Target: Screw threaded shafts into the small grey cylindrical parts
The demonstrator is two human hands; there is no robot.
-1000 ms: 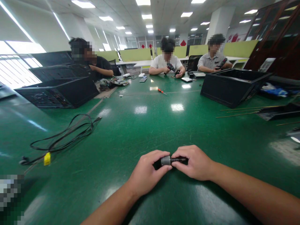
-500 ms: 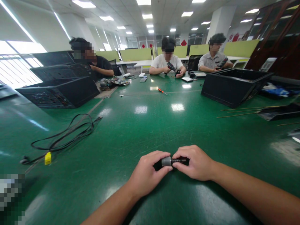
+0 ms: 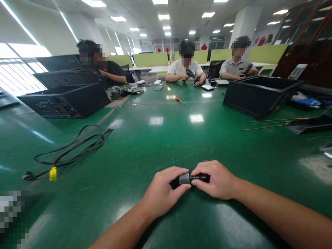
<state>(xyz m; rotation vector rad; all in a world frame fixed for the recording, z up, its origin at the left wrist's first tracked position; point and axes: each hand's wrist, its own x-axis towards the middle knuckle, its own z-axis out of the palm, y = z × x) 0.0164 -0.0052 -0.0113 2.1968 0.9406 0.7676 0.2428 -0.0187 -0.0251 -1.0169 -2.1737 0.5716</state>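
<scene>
Both of my hands rest on the green table (image 3: 166, 138) near its front edge. My left hand (image 3: 162, 192) is closed around the handle end of a small tool with a grey metal collar (image 3: 184, 178). A thin dark shaft (image 3: 198, 177) sticks out of that collar to the right. My right hand (image 3: 216, 180) pinches this shaft between thumb and fingers. Most of the tool's body is hidden under my left palm.
A coiled black cable (image 3: 75, 147) with a yellow tag (image 3: 53, 173) lies at the left. Black computer cases stand at the left (image 3: 67, 100) and right (image 3: 256, 95). Thin rods (image 3: 267, 123) lie at the right. An orange screwdriver (image 3: 178, 100) lies mid-table. Three people work at the far end.
</scene>
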